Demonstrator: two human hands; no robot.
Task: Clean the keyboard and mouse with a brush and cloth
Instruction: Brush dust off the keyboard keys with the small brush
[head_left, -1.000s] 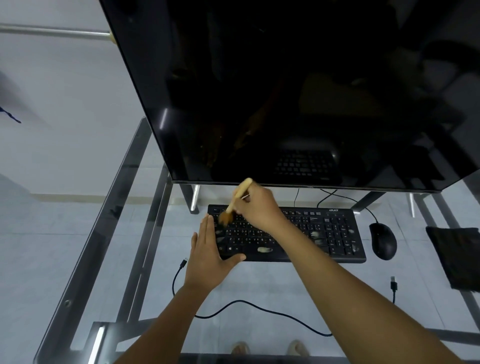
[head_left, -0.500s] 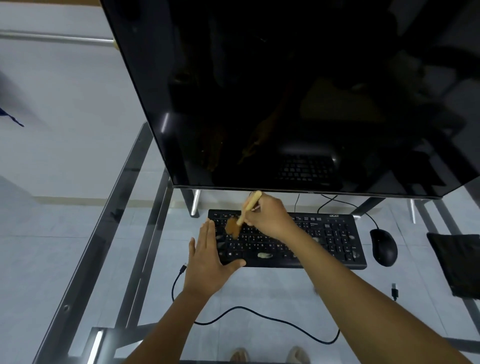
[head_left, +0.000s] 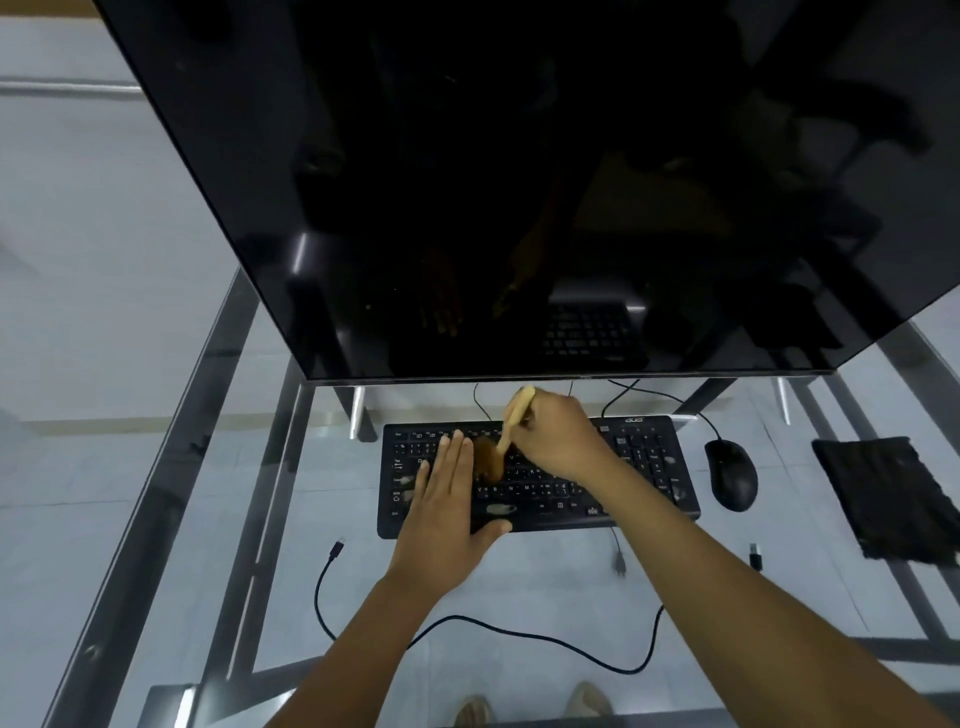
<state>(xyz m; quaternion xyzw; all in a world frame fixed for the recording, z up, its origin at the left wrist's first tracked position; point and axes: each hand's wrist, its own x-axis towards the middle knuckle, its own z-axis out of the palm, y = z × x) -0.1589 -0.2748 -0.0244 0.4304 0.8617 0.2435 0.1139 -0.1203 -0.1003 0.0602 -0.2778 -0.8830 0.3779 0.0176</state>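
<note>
A black keyboard (head_left: 639, 467) lies on the glass desk under the monitor's lower edge. My right hand (head_left: 558, 434) grips a wooden-handled brush (head_left: 511, 421), whose brown bristles rest on the keys left of the keyboard's middle. My left hand (head_left: 447, 499) lies flat with fingers together on the left part of the keyboard, its thumb at the front edge. A black mouse (head_left: 731, 474) sits to the right of the keyboard. Further right lies a dark cloth (head_left: 888, 493).
A large dark monitor (head_left: 519, 182) overhangs the back of the keyboard. A loose black cable (head_left: 519, 634) curls over the glass desk (head_left: 156, 467) in front, with a plug at its left end. A small USB plug (head_left: 756, 555) lies near the cloth. Feet show below the glass.
The brush has swept from the keyboard's upper left corner toward its middle and lower. My left hand has slid a little further onto the keys. The camera view shifted slightly.
</note>
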